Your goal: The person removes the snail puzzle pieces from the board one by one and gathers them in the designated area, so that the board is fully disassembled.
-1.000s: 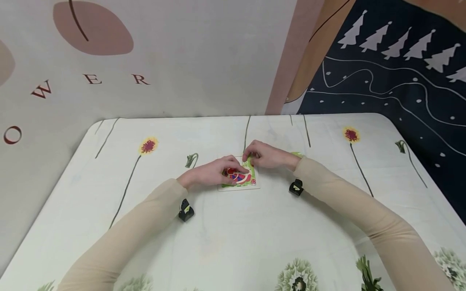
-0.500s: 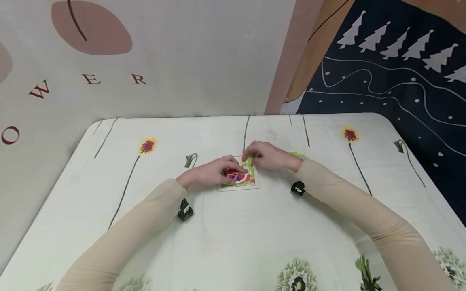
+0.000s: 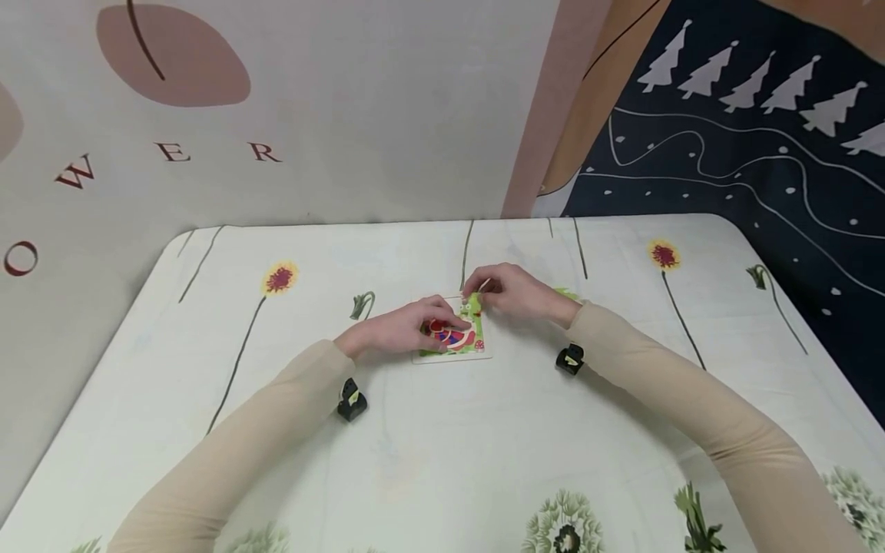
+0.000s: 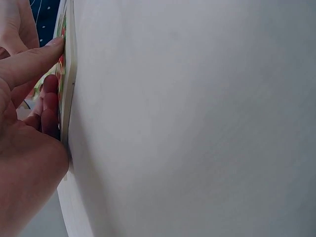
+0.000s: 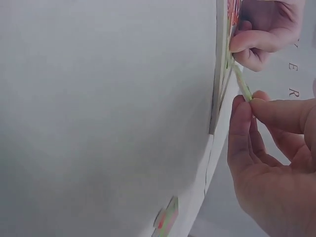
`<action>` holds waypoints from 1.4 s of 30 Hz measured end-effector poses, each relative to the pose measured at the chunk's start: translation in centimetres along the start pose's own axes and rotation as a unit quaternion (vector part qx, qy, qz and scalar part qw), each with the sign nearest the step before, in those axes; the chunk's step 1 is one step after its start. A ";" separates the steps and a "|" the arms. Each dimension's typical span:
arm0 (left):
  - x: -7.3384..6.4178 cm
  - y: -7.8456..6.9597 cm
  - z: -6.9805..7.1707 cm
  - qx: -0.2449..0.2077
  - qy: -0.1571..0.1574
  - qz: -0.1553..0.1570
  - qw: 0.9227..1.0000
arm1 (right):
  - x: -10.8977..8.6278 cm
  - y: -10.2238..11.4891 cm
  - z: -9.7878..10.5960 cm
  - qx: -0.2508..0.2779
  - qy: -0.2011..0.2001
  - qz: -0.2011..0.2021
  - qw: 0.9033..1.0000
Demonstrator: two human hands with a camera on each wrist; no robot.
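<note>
Two hands meet at a picture puzzle board [image 3: 452,359] near the middle of the white floral-covered bench [image 3: 429,445]. The left hand [image 3: 408,324] rests over the board's left part, its fingers spread apart and touching the picture. The right hand [image 3: 515,292] pinches a green puzzle piece [image 5: 243,84], tilted, at the board's far right corner. A second green piece [image 3: 567,293] lies farther right, beyond the right wrist.
</note>
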State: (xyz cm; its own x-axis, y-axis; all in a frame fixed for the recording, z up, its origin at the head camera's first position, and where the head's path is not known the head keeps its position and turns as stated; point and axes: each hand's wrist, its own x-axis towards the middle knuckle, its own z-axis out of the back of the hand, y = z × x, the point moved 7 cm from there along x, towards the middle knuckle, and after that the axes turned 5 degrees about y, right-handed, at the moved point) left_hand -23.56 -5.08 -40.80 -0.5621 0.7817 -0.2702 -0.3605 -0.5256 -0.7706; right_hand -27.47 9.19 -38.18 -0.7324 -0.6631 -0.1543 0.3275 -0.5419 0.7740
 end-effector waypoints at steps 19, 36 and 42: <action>-0.1 0.1 0.1 -0.004 0.002 0.012 1.000 | -2.9 -2.5 4.2 0.030 -0.039 -0.051 0.997; -0.2 0.0 -0.1 -0.008 0.005 0.009 1.000 | -6.0 -4.8 6.1 0.018 -0.060 -0.097 0.993; -0.2 0.1 0.0 -0.010 0.003 0.014 1.000 | -7.1 -5.3 6.7 0.004 -0.067 -0.105 0.992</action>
State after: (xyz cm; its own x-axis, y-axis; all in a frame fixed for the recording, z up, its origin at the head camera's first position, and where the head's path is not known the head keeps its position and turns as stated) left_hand -23.48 -5.28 -40.89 -0.5664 0.7694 -0.2952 -0.3299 -0.5400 -0.7743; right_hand -28.00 20.26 -37.10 -0.8571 -0.4606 -0.2308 0.1540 -0.6565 0.7384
